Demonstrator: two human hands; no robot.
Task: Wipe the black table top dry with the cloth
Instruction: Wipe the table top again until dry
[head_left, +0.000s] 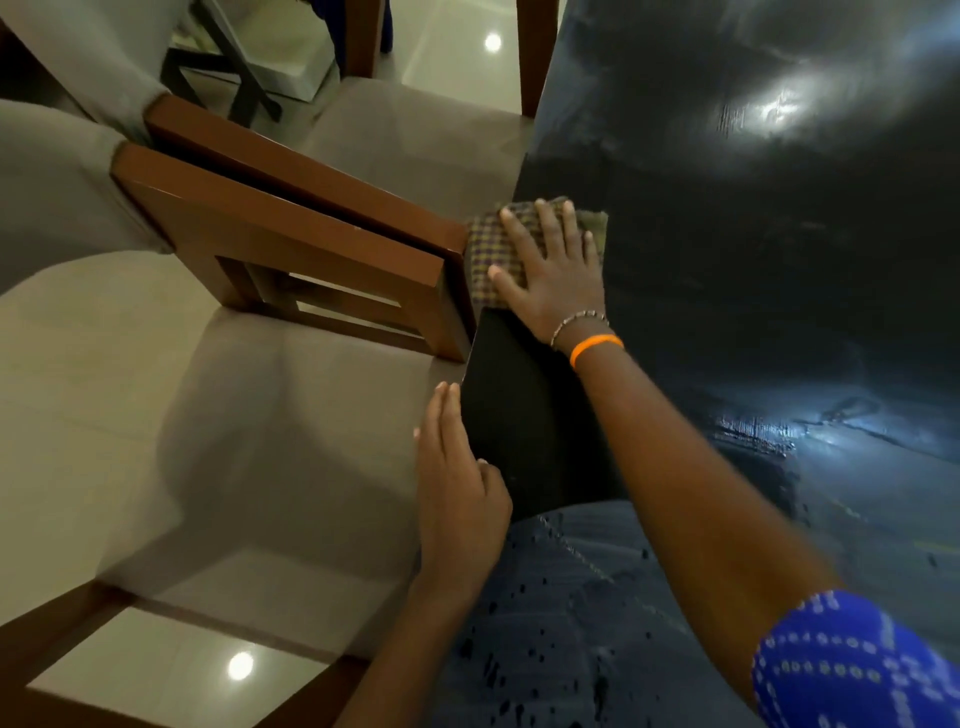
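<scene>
Cloth (501, 249), checked, is lying at the left edge of the black table (753, 234) beside a wooden chair (291, 244), with the right hand (556, 275) pressing it flat, fingers spread, while the left hand (457, 493), fingers straight, is touching the table edge, holding nothing.

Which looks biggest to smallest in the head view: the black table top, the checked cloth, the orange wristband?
1. The glossy black table top, largest, filling the right side.
2. The checked brown-and-yellow cloth, partly hidden under the right hand.
3. The thin orange wristband, smallest.
The gaps are too wide for nearness to change the order.
</scene>
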